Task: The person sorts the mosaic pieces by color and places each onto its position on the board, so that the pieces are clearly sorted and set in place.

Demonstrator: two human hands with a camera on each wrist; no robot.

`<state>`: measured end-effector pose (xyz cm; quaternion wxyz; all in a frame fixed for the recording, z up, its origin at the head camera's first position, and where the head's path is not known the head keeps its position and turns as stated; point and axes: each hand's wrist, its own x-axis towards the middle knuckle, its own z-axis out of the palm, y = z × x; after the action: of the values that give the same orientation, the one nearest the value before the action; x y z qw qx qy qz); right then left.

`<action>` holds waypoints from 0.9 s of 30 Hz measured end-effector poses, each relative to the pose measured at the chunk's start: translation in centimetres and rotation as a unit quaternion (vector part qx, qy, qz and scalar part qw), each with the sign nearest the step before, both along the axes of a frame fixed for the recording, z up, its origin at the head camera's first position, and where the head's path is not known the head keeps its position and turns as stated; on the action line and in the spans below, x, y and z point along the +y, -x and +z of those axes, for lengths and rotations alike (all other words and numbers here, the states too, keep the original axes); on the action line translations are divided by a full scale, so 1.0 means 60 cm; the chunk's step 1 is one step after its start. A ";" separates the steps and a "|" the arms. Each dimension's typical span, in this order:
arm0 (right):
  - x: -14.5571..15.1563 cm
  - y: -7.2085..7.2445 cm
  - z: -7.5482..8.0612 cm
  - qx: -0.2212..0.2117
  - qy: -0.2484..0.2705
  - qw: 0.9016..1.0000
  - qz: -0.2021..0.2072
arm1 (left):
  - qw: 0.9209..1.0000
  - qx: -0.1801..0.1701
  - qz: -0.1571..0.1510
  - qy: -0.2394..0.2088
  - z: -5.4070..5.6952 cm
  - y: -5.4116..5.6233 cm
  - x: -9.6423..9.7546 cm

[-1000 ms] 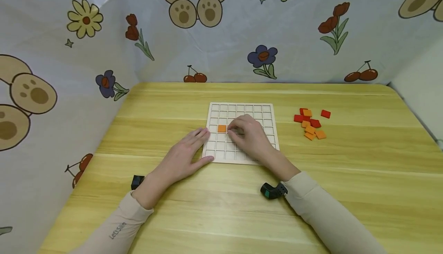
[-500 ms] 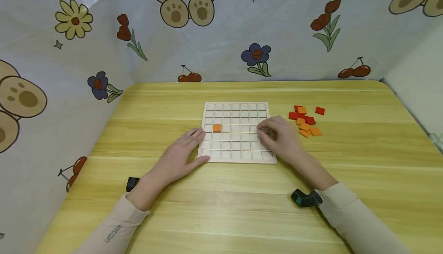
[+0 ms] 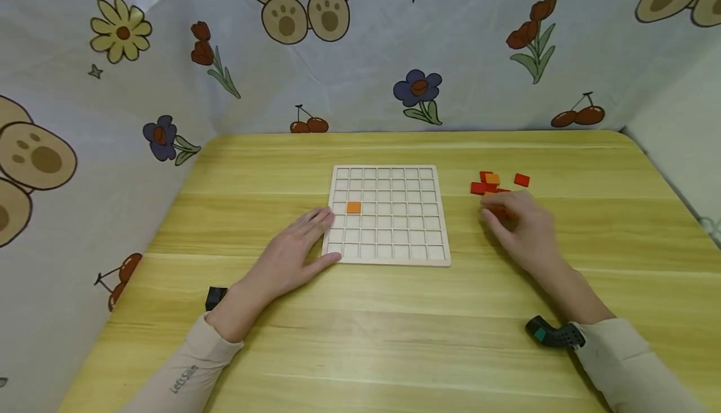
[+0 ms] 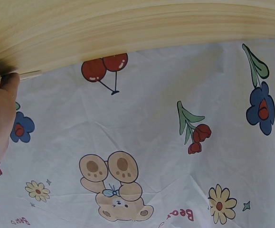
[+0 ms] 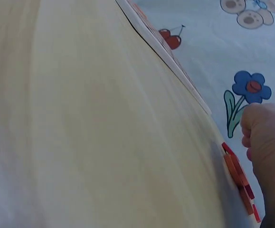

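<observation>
left hand (image 3: 295, 245): fingers extended, thumb spread, resting on the left edge of the board (image 3: 385, 222), probably to steady it.
right hand (image 3: 524, 228): fingers bent, above the loose tiles (image 3: 492, 179), presumably for easy reach; whether it pinches one, cannot tell.
board: pale, square-celled, flat on the table (image 3: 360, 319).
orange tile (image 3: 353, 208): flat, second column from left, fourth row from far edge.
loose tiles: red and orange, some overlapping, right of board.
</observation>
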<state>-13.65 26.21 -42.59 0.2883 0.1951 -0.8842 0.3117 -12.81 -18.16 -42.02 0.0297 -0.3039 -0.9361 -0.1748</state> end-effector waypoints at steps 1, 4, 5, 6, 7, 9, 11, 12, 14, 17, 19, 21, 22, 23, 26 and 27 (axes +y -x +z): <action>0.004 0.000 0.000 0.002 -0.003 1.000 -0.006 | 1.000 0.000 0.001 0.001 0.000 0.000 0.000; 0.011 0.002 -0.002 -0.005 -0.009 1.000 -0.013 | 1.000 -0.003 0.004 0.002 0.001 0.000 -0.001; 0.013 0.003 -0.003 -0.008 -0.010 1.000 -0.015 | 1.000 -0.005 0.004 0.002 0.001 -0.001 -0.001; 0.014 0.003 -0.004 -0.011 -0.011 1.000 -0.017 | 1.000 -0.006 0.004 0.002 0.001 -0.001 -0.001; 0.015 0.004 -0.005 -0.013 -0.011 1.000 -0.020 | 1.000 -0.006 0.004 0.002 0.001 -0.001 -0.001; 0.018 0.005 -0.005 -0.018 -0.011 0.999 -0.029 | 1.000 -0.005 0.003 0.001 0.002 -0.001 -0.001; 0.021 0.006 -0.005 -0.024 -0.011 0.999 -0.041 | 1.000 -0.005 0.004 0.001 0.003 -0.001 -0.001; 0.023 0.007 -0.005 -0.028 -0.011 0.999 -0.046 | 1.000 -0.005 0.005 0.001 0.003 -0.001 0.000; 0.025 0.008 -0.004 -0.037 -0.009 0.998 -0.055 | 1.000 -0.007 0.006 0.002 0.004 -0.001 0.000; 0.028 0.009 -0.005 -0.048 -0.011 0.997 -0.065 | 1.000 -0.010 0.007 0.003 0.004 -0.001 -0.001; 0.029 0.009 -0.006 -0.053 -0.012 0.996 -0.068 | 1.000 -0.010 0.006 0.003 0.004 -0.001 -0.001; 0.030 0.009 -0.008 -0.054 -0.013 0.996 -0.071 | 1.000 -0.009 0.006 0.003 0.003 0.000 -0.001; 0.030 0.009 -0.008 -0.054 -0.013 0.996 -0.073 | 1.000 -0.008 0.006 0.003 0.002 0.000 -0.001; 0.030 0.009 -0.009 -0.054 -0.013 0.996 -0.075 | 1.000 -0.008 0.006 0.003 0.002 0.000 -0.001; 0.030 0.008 -0.009 -0.056 -0.010 0.995 -0.082 | 1.000 -0.007 0.006 0.001 0.000 0.001 -0.002; 0.030 0.008 -0.009 -0.056 -0.010 0.995 -0.085 | 1.000 -0.007 0.006 0.001 -0.001 0.001 -0.002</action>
<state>-14.14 28.03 -43.12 0.2615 0.1043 -0.9154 0.2878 -12.88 -18.25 -42.06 0.0241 -0.2973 -0.9381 -0.1759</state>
